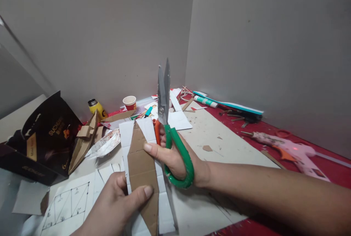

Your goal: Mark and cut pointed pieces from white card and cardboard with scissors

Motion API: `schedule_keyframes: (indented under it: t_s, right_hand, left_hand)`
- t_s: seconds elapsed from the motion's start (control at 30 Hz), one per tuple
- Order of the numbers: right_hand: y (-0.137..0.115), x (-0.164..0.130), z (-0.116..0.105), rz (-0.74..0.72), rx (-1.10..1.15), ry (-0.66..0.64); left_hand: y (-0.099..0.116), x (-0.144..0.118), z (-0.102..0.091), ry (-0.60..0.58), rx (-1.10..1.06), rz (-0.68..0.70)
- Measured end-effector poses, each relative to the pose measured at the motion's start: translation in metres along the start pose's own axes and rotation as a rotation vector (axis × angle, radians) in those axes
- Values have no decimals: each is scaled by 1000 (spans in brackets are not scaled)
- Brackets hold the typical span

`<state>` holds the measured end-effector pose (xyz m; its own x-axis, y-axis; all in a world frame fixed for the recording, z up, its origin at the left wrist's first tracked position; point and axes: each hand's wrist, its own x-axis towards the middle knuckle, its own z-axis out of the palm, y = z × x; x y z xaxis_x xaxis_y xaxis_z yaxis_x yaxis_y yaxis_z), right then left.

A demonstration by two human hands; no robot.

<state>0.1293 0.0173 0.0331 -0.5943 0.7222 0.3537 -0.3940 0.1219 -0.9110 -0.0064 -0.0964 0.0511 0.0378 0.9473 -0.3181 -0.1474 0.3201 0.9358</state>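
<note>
Left hand low in frame, thumb pressed on top of a brown cardboard piece, fingers curled beneath, pinching it together with the white sheet it lies on. The piece is long, pointed at its far end, running away from the person.

Right hand just beside the piece on its right, fingers closed through the green handle loop of the scissors; thumb tip rests against the cardboard's right edge. Blades point up and away, nearly shut, well above the cardboard's tip. Second handle is orange, mostly hidden behind the fingers.

Cardboard thus sits between both hands, touched by each.

Tabletop red, littered with scraps. Left: dark paper bag, a folded cardboard model, a drawn grid sheet. Back: yellow bottle, paper cup. Right: pink glue gun.
</note>
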Motion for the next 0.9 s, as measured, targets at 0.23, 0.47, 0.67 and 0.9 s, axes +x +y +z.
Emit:
schedule_keyframes:
  t_s: [0.23, 0.47, 0.67, 0.9]
  right_hand:
    - [0, 6, -1, -54, -68, 4]
    - [-1, 16, -1, -66, -22, 23]
    - [-2, 20, -2, -24, -59, 79]
    - [-5, 23, -2, -25, -77, 134]
  left_hand:
    - [1, 1, -1, 48, -2, 10]
    - [5, 7, -7, 24, -20, -26]
    - [4, 11, -4, 141, -10, 13]
    - [0, 9, -2, 241, 47, 103]
